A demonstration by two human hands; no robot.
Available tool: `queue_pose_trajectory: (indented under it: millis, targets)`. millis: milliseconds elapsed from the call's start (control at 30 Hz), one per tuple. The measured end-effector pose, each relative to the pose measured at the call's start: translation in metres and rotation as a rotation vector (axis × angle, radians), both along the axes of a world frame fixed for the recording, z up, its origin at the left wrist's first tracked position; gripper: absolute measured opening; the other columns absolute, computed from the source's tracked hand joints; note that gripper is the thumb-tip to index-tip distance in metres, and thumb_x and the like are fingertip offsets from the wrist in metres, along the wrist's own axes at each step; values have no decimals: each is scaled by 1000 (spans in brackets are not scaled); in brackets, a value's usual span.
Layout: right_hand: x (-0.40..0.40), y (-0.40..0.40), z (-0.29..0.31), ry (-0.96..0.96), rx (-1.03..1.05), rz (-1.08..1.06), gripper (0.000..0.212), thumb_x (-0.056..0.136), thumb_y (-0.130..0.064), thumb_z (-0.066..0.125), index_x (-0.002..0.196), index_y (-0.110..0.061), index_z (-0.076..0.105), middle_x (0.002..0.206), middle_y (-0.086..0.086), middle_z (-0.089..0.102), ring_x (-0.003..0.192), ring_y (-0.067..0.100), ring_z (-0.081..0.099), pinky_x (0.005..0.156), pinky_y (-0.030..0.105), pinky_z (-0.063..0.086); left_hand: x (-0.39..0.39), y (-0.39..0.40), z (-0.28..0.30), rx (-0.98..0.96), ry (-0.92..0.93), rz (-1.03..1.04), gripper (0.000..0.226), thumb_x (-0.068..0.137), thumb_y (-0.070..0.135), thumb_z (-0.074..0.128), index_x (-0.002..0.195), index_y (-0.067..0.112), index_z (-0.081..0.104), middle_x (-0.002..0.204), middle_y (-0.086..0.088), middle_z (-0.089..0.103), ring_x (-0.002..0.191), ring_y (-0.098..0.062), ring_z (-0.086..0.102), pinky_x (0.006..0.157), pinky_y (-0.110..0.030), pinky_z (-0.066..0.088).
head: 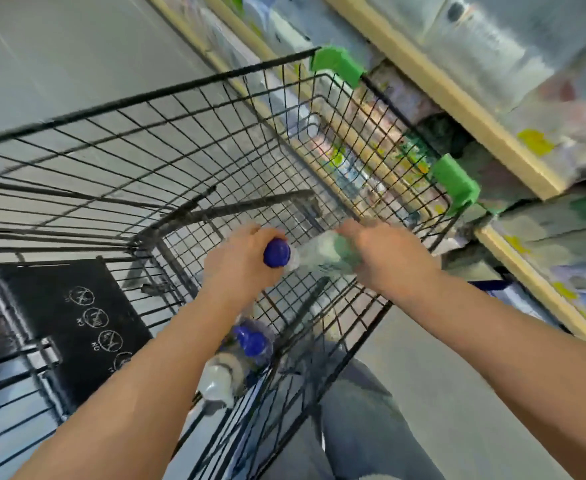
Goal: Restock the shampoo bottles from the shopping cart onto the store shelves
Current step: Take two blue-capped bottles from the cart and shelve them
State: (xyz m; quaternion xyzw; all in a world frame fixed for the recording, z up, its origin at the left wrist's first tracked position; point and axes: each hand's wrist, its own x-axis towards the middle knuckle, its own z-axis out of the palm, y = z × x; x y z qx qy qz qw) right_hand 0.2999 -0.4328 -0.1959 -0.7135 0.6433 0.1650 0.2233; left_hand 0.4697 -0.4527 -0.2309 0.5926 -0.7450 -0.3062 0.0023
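A clear shampoo bottle [319, 252] with a blue cap lies sideways over the black wire shopping cart [180, 140], held between both hands. My left hand [239, 261] wraps the cap end. My right hand [385, 258] grips the green-labelled body. Lower in the cart, near its closest corner, lie two more bottles: one with a blue cap [251, 342] and one with a pale cap [217, 379]. The store shelves [458, 98] with wooden edges run along the right, blurred by motion.
The cart has green plastic corner guards [336, 65] on the side against the shelves. A black child-seat flap [77, 323] with printed symbols folds down at the cart's left. Packed goods fill the shelves. Grey floor lies beyond the cart and below my legs [364, 427].
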Motion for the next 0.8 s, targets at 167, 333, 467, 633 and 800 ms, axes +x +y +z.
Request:
queue_pose_trajectory:
  millis: [167, 333, 467, 633, 800]
  targets:
    - [-31, 30, 53, -126, -208, -157, 52, 82, -11, 59, 129, -19, 37, 123, 7, 50, 106, 30, 55, 79, 35, 47, -27, 4, 60, -144, 144, -22, 48, 72, 23, 70, 117, 23, 55, 114, -3, 56, 104, -23, 52, 75, -28, 36]
    - [-67, 72, 96, -266, -424, -349, 51, 81, -15, 63, 127, -21, 40, 129, 2, 49, 115, 27, 50, 86, 35, 43, -67, 21, 112, -225, 302, -55, 54, 67, 18, 73, 115, 26, 50, 105, 4, 57, 93, -15, 54, 78, -26, 41]
    - [-108, 113, 128, -345, -611, -465, 53, 79, -13, 66, 127, -24, 45, 130, -2, 52, 118, 22, 48, 90, 28, 37, -106, 44, 146, -277, 461, -95, 44, 63, 16, 75, 95, 32, 50, 90, 9, 55, 86, -16, 56, 78, -33, 48]
    - [-178, 188, 168, -374, -819, -515, 57, 76, -11, 69, 127, -26, 48, 125, -1, 55, 117, 22, 49, 93, 33, 39, -188, 92, 188, -330, 565, -226, 44, 62, 10, 78, 97, 26, 57, 96, 5, 55, 89, -15, 53, 80, -23, 43]
    - [-246, 260, 193, -332, -959, -544, 58, 78, -8, 66, 129, -27, 46, 127, -2, 54, 116, 23, 51, 91, 41, 45, -270, 146, 217, -404, 717, -338, 49, 60, 6, 78, 83, 37, 49, 81, 21, 51, 73, 3, 49, 63, 4, 36]
